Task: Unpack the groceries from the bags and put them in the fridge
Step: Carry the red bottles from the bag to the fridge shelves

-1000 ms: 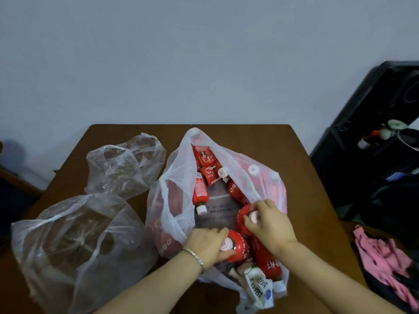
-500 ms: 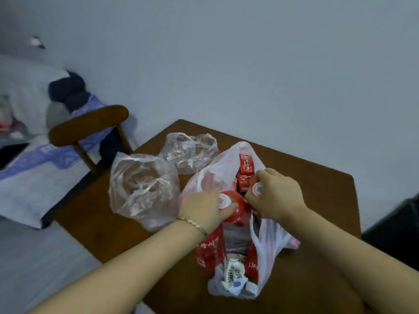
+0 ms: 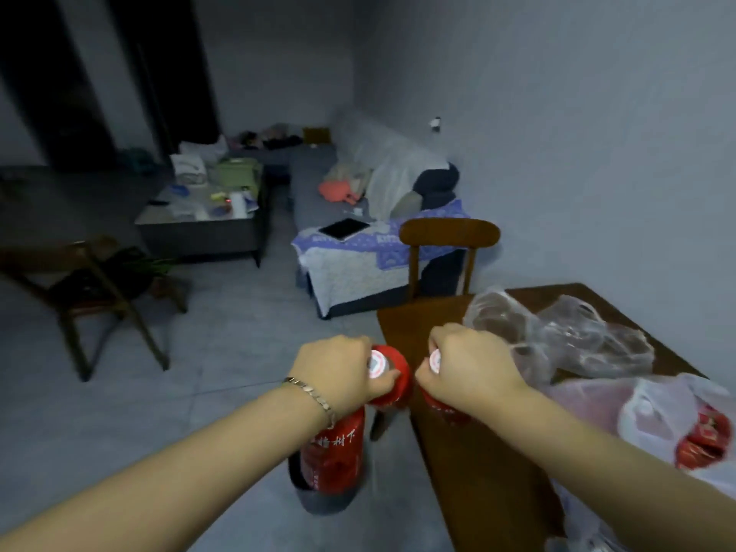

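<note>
Dim grey walls and a tiled floor [image 3: 247, 352] frame a cluttered living room, with a sofa [image 3: 358, 217] draped in a blue-patterned cover, a low coffee table [image 3: 199, 221] strewn with small items, and a wooden chair [image 3: 450, 237] standing at the far edge of a brown tabletop [image 3: 470, 464]. A person's left hand [image 3: 338, 372], a thin bracelet [image 3: 310, 394] at the wrist, has its grip wrapped tight around the neck of a red bottle [image 3: 334, 456] with a white cap, which hangs over the floor just off the tabletop's corner. The right hand [image 3: 466, 364] clenches the top of a second red bottle [image 3: 442, 408], also white-capped, held above the tabletop's near edge; most of its body is hidden behind the wrist. The two hands are close together, side by side. On the tabletop to the right lie two crumpled clear plastic bags [image 3: 565, 340] and, nearer the camera, a white grocery bag [image 3: 669, 416] with more red packaging showing through its thin plastic.
</note>
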A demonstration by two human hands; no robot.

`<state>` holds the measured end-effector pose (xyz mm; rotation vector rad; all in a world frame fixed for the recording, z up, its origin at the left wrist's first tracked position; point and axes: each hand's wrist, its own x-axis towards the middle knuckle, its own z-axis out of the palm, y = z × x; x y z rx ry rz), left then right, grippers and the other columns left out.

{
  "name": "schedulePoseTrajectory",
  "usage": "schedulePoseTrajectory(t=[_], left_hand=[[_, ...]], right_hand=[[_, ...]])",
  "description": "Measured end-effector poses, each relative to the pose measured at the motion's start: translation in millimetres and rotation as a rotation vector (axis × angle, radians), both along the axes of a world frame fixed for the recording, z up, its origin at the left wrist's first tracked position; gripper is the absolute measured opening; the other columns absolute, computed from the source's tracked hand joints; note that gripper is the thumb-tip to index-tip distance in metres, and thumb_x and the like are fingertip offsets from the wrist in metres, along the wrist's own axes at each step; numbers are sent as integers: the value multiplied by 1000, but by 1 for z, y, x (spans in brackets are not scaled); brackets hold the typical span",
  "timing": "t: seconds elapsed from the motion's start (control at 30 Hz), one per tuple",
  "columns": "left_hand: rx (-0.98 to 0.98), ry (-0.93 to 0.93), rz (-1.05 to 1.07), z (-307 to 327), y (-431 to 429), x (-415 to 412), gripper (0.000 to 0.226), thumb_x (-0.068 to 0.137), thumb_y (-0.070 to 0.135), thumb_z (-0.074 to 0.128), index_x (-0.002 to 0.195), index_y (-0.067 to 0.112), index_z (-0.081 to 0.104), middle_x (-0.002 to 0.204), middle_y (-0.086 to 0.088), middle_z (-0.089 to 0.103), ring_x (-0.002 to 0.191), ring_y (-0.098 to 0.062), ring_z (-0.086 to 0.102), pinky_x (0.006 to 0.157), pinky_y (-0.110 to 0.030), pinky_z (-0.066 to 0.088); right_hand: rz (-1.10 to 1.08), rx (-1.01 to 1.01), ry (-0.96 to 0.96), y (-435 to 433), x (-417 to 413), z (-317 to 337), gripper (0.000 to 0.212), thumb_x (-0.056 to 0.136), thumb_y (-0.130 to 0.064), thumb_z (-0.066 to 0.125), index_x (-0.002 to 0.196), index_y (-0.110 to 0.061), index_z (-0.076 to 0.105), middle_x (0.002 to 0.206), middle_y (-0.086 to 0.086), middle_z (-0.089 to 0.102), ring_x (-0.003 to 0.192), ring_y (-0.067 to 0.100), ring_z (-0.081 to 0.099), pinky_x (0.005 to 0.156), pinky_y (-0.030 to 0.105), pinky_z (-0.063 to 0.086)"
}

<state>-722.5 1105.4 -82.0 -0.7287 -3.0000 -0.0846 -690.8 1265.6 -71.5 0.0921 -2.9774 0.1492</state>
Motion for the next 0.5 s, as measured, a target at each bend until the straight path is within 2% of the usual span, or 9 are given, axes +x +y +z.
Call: schedulePoseTrajectory(t=[0.1,0.27,0.5], left_hand=[[9,24,199,2,-109,23,44,87,61,44,97,18,52,106,-4,66,101,-25,60,67,-28,35],[29,76,482,9,-289,90,41,86,63,43,86,22,41,102,-2,66,99,-22,61,66,-27,34],[-72,118,848,20,-503,198,45,87,64,39,93,20,46,102,-2,66,96,-23,62,68,-29,37]], right_hand=[[167,2,15,-107,-12,1,22,85,-35,51,94,-16,55,109,5,60,101,30,58,74,31,40],[438,-7,57,-297,4,6,25,85,-31,48,100,-14,57,112,5,61,103,32,58,77,31,42],[801,-62,56,-549,58,10,27,84,-29,49,101,-11,58,111,8,61,104,34,58,80,33,44]])
